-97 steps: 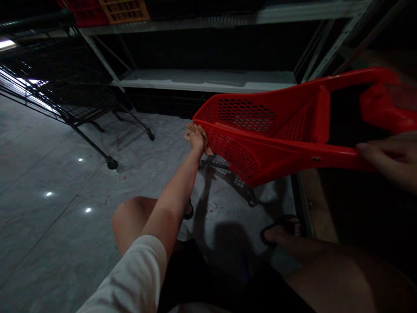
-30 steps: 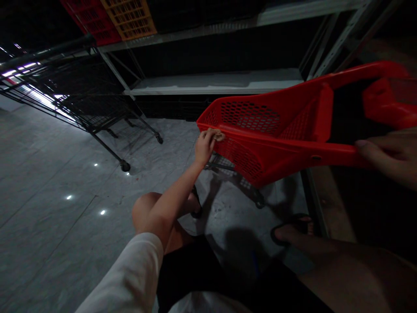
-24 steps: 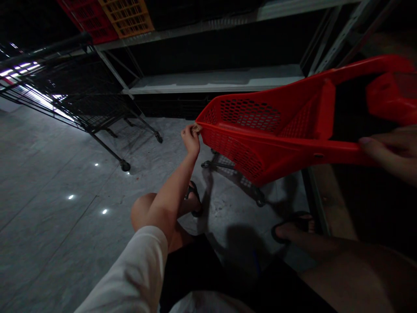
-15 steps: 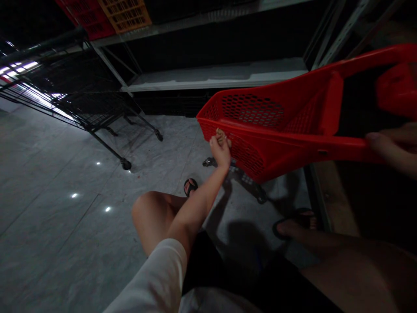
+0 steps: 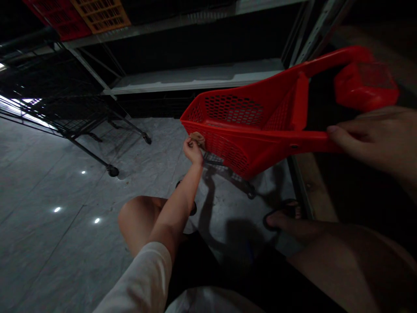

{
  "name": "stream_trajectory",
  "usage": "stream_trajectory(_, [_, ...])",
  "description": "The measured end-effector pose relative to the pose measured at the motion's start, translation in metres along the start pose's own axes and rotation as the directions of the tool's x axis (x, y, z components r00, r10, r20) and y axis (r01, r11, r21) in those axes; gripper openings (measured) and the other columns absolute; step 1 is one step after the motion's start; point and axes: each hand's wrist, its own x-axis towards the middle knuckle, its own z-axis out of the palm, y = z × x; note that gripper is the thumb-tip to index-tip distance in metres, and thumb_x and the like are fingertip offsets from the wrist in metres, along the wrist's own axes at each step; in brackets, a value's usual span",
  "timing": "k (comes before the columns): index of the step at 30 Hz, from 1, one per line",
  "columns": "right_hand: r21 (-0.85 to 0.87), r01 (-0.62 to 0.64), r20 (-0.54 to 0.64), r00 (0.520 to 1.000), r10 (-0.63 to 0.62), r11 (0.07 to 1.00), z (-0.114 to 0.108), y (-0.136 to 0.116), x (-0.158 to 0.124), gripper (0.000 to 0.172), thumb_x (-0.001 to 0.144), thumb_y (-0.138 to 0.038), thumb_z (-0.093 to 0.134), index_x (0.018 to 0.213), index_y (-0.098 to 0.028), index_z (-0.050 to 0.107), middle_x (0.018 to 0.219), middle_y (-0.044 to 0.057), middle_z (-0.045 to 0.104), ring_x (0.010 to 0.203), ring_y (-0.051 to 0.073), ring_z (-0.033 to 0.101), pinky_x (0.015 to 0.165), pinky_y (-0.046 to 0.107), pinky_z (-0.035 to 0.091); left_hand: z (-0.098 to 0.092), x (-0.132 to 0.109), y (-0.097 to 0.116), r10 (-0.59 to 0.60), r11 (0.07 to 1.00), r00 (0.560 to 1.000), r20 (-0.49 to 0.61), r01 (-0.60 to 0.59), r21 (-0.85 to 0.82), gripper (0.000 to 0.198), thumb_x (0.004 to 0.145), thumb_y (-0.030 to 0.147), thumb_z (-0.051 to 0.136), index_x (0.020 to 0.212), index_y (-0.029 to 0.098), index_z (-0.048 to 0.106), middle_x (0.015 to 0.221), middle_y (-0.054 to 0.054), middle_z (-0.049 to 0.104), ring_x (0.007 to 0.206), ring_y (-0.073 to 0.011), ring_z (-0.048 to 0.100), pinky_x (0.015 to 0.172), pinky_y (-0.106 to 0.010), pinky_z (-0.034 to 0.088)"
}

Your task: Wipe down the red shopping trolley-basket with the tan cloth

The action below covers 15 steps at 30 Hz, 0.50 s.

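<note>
A red plastic shopping cart point(image 5: 270, 150) with honeycomb holes in its sides stands before me, its basket pointing left. My left hand point(image 5: 193, 151) is closed on a crumpled brown cloth point(image 5: 197, 138), held against the near side of the basket close to its front corner. On the right, my right hand point(image 5: 374, 139) grips the cart's near handle arm, thumb on top; its other fingers are partly hidden. A red box-shaped part point(image 5: 366, 87) sits at the handle end.
A dark wire cart point(image 5: 87, 126) on casters stands to the left. Behind is a metal shelf rack point(image 5: 195, 80), with a red crate point(image 5: 63, 19) and a yellow crate point(image 5: 102, 15) on top. My legs and sandalled feet are below, on the grey tiled floor point(image 5: 74, 243).
The view has shifted, so the red cart and both hands appear further left. More of my right hand and the handle end show. My left hand and the cloth have shifted slightly along the basket's side.
</note>
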Motion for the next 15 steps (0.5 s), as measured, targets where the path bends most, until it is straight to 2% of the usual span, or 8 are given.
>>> stream_trajectory(3, [-0.015,-0.003,-0.009,1.0,0.003,1.0,-0.006,-0.005,0.004,0.051,0.099,-0.047,0.037,0.093,-0.024,0.082,0.101,0.015,0.079,0.106,0.035,0.069,0.068,0.042,0.044,-0.003,0.03,0.006,-0.076,0.997,0.995,-0.063,0.075,-0.019,0.019,0.1,0.0,0.052,0.106,0.018,0.056,0.11,-0.004,0.068,0.109,-0.0171,0.059,0.106,-0.033,0.044])
stream_trajectory(5, [-0.019,-0.01,-0.009,1.0,0.01,1.0,-0.006,-0.003,0.009,0.052,0.101,-0.046,0.037,0.095,-0.023,0.082,0.101,0.014,0.079,0.107,0.034,0.07,0.07,0.041,0.044,0.002,0.027,0.013,-0.074,0.997,0.996,-0.053,0.072,-0.028,0.024,0.097,-0.001,0.057,0.111,0.018,0.056,0.117,-0.005,0.068,0.109,-0.0166,0.06,0.106,-0.032,0.044])
stream_trajectory(7, [0.001,0.001,0.038,0.999,-0.001,1.0,-0.003,0.003,0.018,0.054,0.103,-0.047,0.036,0.102,-0.02,0.083,0.105,0.015,0.078,0.109,0.032,0.069,0.071,0.04,0.043,0.012,0.007,0.021,-0.061,0.998,0.998,-0.032,0.06,-0.025,0.026,0.093,-0.001,0.061,0.11,0.018,0.057,0.119,-0.006,0.068,0.111,-0.0175,0.062,0.106,-0.032,0.045])
stream_trajectory(11, [0.038,0.028,0.161,0.986,-0.034,0.999,0.001,0.021,0.039,0.058,0.106,-0.048,0.035,0.116,-0.014,0.081,0.113,0.02,0.076,0.106,0.031,0.067,0.078,0.043,0.045,0.038,-0.049,0.032,-0.029,0.999,0.999,0.042,0.03,-0.015,0.021,0.087,0.004,0.07,0.094,0.02,0.059,0.105,-0.005,0.069,0.106,-0.0197,0.066,0.101,-0.033,0.048])
stream_trajectory(13, [0.063,0.038,0.214,0.976,-0.051,0.997,-0.004,0.025,0.047,0.052,0.105,-0.045,0.039,0.116,-0.016,0.081,0.111,0.019,0.076,0.101,0.029,0.066,0.082,0.044,0.047,0.045,-0.068,0.035,0.026,0.999,0.992,0.123,-0.021,-0.041,0.022,0.086,0.005,0.072,0.093,0.021,0.06,0.102,-0.004,0.069,0.104,-0.0196,0.067,0.098,-0.032,0.049])
stream_trajectory(15, [0.083,0.081,0.258,0.961,-0.1,0.993,-0.015,0.021,0.048,0.042,0.104,-0.041,0.044,0.107,-0.019,0.081,0.108,0.016,0.076,0.099,0.028,0.066,0.084,0.044,0.048,0.044,-0.074,0.037,0.082,0.995,0.981,0.179,-0.071,-0.067,0.023,0.085,0.004,0.072,0.094,0.022,0.062,0.104,-0.004,0.07,0.104,-0.0197,0.067,0.097,-0.032,0.05])
